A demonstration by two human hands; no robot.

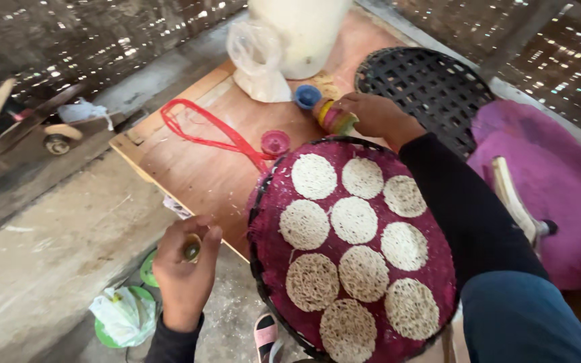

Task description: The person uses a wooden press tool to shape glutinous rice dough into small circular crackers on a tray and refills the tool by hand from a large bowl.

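While the left hand [184, 274] curls its fingers shut round a small round brownish cup [191, 249] at seven o'clock, the right hand [371, 114] clamps a stack of coloured plastic moulds [334, 119] at one o'clock, its long axis pointing toward ten o'clock across the wooden surface [203, 168]. Laying noodle discs on the round purple-lined woven tray [270, 262] looks nearly finished; another placement would need a bare gap.

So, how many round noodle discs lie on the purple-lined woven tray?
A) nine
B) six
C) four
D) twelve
A: nine pale round discs lie on the purple-lined tray, three in the top row, three in the middle row and three nearest the camera, none stacked on another.
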